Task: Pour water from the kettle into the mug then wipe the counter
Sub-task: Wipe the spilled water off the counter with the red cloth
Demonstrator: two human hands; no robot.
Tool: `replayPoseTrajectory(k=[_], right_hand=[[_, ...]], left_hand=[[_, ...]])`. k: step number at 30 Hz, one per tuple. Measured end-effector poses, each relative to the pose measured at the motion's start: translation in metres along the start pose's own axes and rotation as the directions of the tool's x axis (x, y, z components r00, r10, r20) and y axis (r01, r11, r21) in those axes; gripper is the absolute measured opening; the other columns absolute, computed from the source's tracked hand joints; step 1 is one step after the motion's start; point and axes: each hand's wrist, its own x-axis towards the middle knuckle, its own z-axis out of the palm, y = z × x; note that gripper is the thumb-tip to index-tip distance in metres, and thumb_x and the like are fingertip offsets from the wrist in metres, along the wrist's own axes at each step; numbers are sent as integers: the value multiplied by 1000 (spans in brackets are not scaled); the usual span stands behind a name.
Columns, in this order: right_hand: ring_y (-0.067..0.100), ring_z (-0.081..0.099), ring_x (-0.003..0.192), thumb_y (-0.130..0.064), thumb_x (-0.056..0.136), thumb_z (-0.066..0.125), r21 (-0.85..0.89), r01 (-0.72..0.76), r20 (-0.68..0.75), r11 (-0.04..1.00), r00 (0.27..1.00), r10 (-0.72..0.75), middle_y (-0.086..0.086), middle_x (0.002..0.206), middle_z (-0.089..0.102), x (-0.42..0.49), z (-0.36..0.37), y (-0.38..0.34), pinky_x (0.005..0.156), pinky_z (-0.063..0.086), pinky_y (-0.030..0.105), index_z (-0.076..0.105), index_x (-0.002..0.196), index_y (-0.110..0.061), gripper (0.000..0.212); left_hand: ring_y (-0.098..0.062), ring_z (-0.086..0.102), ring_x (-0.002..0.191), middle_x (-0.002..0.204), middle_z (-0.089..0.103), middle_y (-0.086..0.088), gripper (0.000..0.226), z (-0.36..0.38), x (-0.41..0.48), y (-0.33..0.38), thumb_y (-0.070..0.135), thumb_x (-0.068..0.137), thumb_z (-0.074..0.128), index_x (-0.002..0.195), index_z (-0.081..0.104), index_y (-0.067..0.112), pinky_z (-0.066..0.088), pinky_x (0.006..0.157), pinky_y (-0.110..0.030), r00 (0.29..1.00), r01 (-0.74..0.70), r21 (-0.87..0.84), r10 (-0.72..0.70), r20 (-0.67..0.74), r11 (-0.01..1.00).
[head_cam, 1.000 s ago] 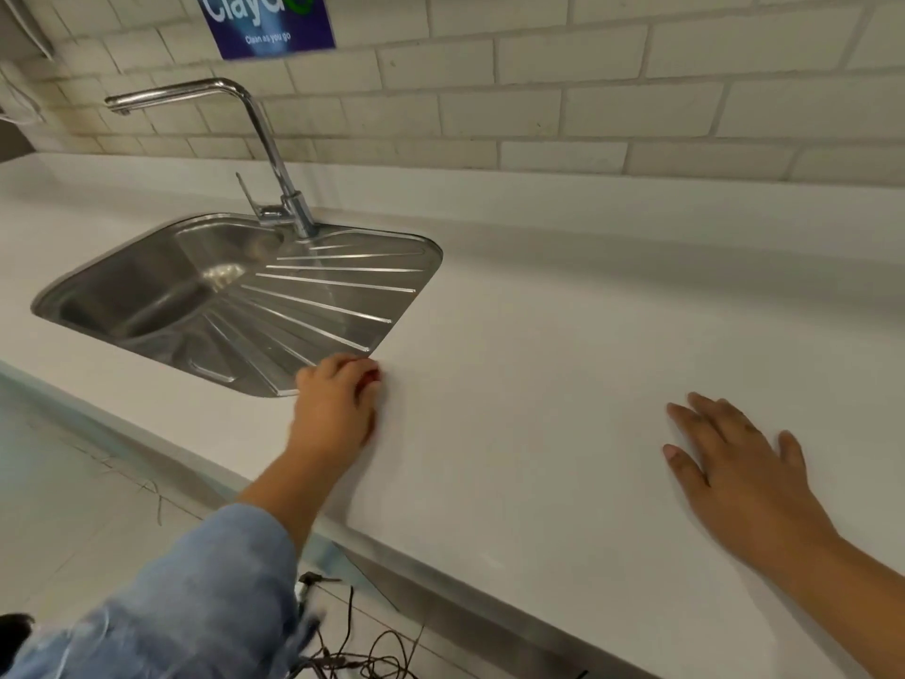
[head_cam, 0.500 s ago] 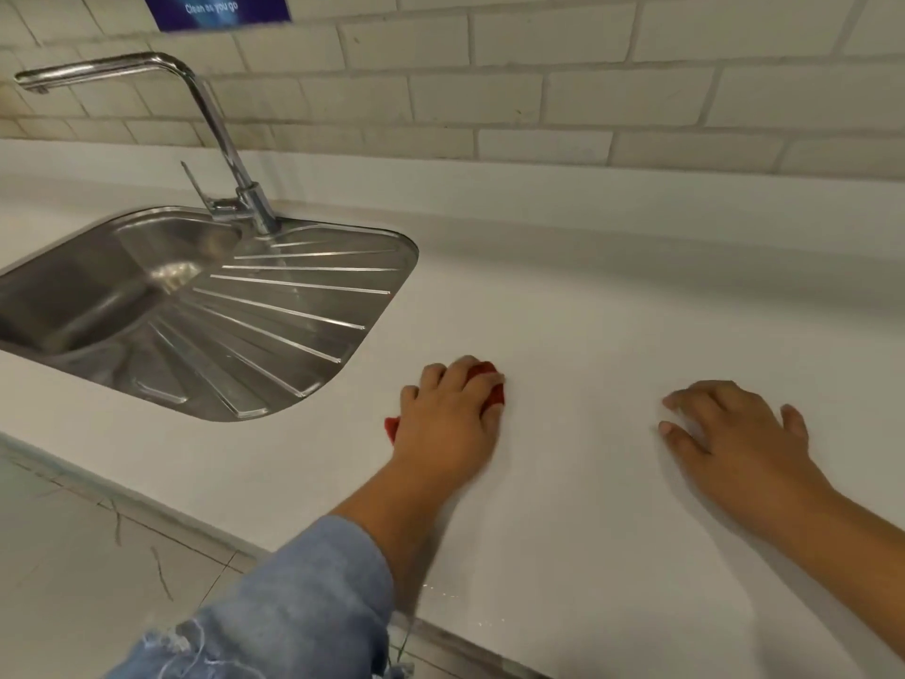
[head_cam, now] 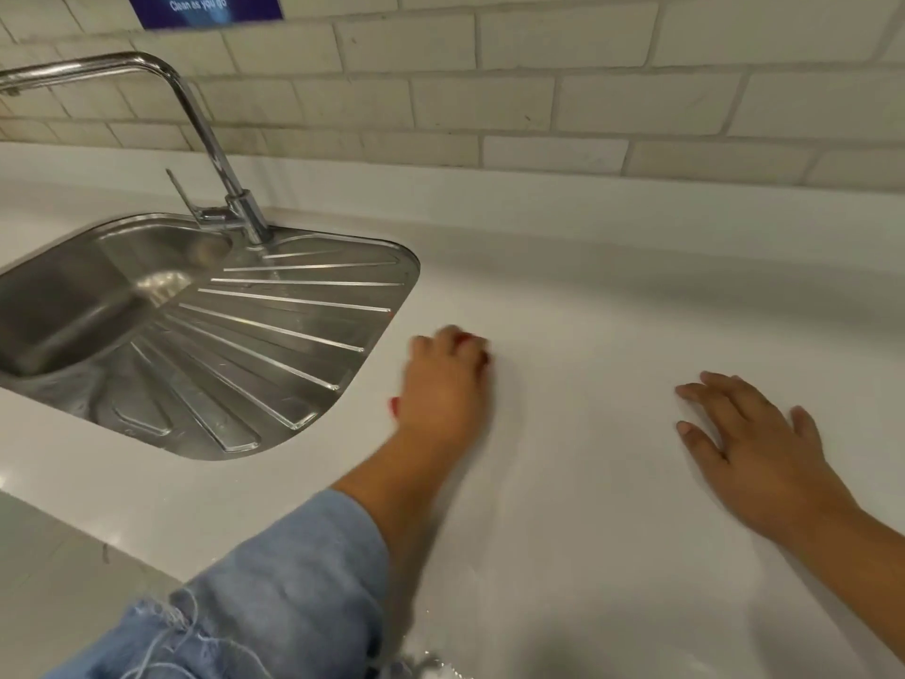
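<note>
My left hand lies on the white counter, just right of the sink's drainboard. It covers a red cloth, of which only small edges show at the fingertips and by the thumb side. The fingers curl over the cloth and press it to the counter. My right hand rests flat on the counter to the right, fingers spread and holding nothing. Neither kettle nor mug is in view.
A steel sink with a ribbed drainboard fills the left. A tall faucet stands at its back. A tiled wall runs behind. The counter's front edge crosses the lower left, with water drops near the bottom.
My left hand has slid the red cloth rightward from the drainboard's front corner onto the counter, then a little farther back. My right hand has stayed flat in place.
</note>
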Motion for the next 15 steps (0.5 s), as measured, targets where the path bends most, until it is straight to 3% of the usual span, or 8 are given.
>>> replayPoseTrajectory(k=[3, 6, 11, 15], right_hand=[[8, 15, 142, -49, 92, 24, -13, -2, -12, 1000, 1000, 2, -13, 153, 20, 0, 1, 1, 114, 13, 51, 29, 139, -39, 48], [7, 14, 143, -50, 92, 24, -22, -8, -14, 1000, 1000, 8, -14, 153, 21, 0, 1, 0, 114, 13, 49, 29, 140, -40, 50], [3, 11, 142, -56, 91, 15, -8, -15, -13, 1000, 1000, 15, -19, 152, 19, 0, 2, 3, 115, 11, 47, 27, 139, -44, 51], [1, 7, 142, -57, 90, 12, -7, -18, 10, 1000, 1000, 18, -21, 153, 15, -3, 1, 3, 117, 9, 46, 22, 139, -46, 52]], left_hand=[[-30, 47, 101, 124, 55, -2, 32, 24, -30, 71, 33, 88, 47, 116, 60, 23, 44, 78, -39, 939, -310, -54, 315, 141, 949], [-28, 48, 106, 129, 52, 0, 34, 40, -35, 88, 37, 89, 44, 119, 56, 27, 41, 81, -42, 904, -403, -7, 399, 152, 915], [-27, 43, 116, 133, 49, 1, 39, 45, 41, 20, 41, 89, 44, 125, 54, 29, 35, 89, -41, 984, -116, 52, 107, 143, 992], [-35, 48, 103, 116, 59, -8, 33, 30, 76, -50, 35, 88, 47, 115, 62, 24, 43, 85, -39, 995, 43, 111, -53, 89, 993]])
